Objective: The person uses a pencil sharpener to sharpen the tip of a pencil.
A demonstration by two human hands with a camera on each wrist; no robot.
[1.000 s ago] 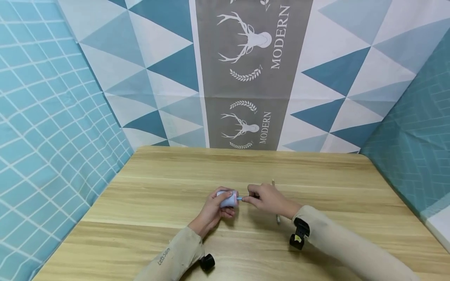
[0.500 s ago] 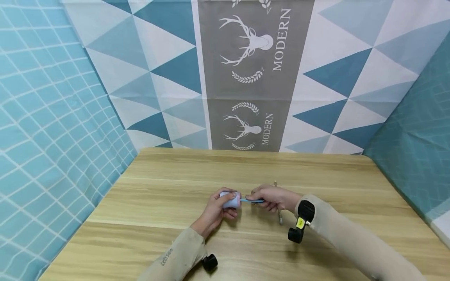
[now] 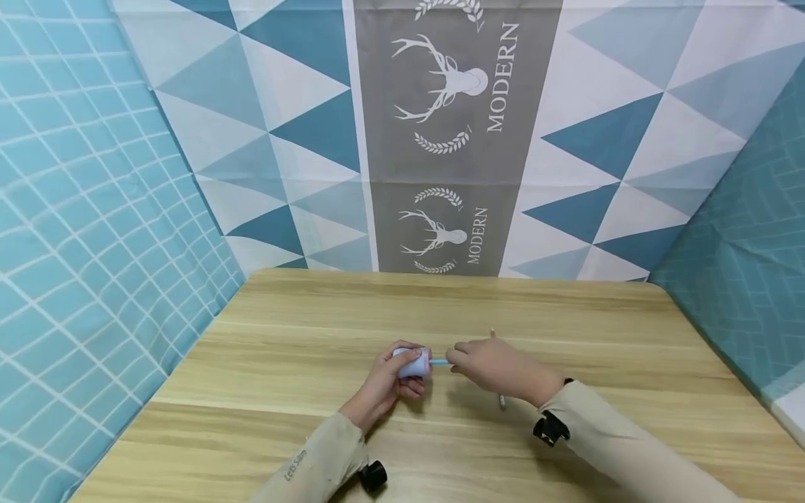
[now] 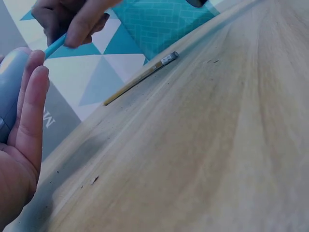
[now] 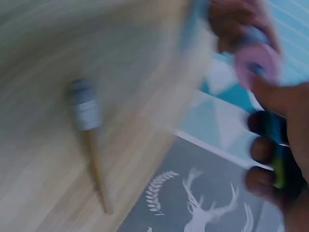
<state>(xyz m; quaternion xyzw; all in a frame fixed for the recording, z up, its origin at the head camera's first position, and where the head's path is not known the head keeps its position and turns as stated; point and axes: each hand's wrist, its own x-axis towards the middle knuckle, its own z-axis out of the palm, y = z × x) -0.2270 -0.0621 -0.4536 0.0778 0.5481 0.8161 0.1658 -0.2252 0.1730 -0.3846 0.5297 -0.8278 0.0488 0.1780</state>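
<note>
A small lavender cylinder with a pink end ring, which looks like a pencil sharpener (image 3: pixel 411 362), lies sideways in my left hand (image 3: pixel 381 381), thumb on top and fingers beneath. The slim blue pencil (image 3: pixel 439 362) enters the hole in its pink end. My right hand (image 3: pixel 499 367) pinches that pencil a short way to the right of the ring, back of the hand upward. In the right wrist view, blurred, the pencil runs back under the curled fingers and shows a yellow-green patch. How deep its tip sits is hidden inside.
On the wooden table (image 3: pixel 302 335) lies a second pencil (image 4: pixel 140 79), wood-coloured with a grey and white end, partly under my right hand in the head view. Patterned cloth (image 3: pixel 440 140) hangs behind the table. Black cameras are strapped to both wrists.
My right hand rolled sideways, showing more of the blue pencil half a second ago, then turned back with its back upward. The left hand and sharpener stay nearly still.
</note>
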